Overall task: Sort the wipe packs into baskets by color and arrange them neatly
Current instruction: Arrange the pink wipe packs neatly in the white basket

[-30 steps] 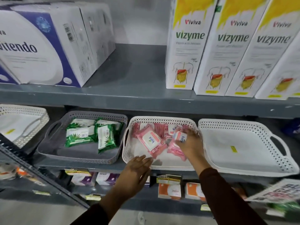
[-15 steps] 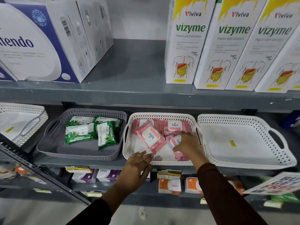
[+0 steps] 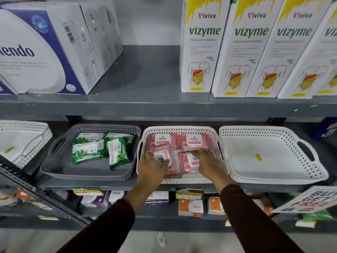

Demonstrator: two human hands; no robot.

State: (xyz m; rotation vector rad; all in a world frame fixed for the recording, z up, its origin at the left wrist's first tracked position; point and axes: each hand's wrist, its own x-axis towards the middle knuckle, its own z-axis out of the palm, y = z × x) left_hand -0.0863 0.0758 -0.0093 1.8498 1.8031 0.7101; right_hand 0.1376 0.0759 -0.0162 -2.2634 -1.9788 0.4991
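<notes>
While both hands worked inside the middle white basket [image 3: 179, 129], the sorting itself looked nearly done: four pink packs [image 3: 195, 142] lay there in a two-by-two block, and the green packs [image 3: 87, 152] sat together in the grey basket [image 3: 87, 175] off to the left hand's side. No pack of the wrong color showed in either basket. What seemed left was tidying. The far two pink packs lay square and side by side, but the near two, under the hands, were not yet lined up, and the green packs lay loosely overlapped, one standing crosswise. Another white basket [image 3: 273, 177], just beyond the right hand, held no packs.

The left hand [image 3: 152, 166] rested flat on the near-left pink pack [image 3: 165, 159], fingers spread over its label, pressing rather than pinching. The right hand [image 3: 207, 163] lay over the near-right pink pack [image 3: 189, 163], fingers loosely curved along its far edge; whether the thumb gripped underneath could not be told.
</notes>
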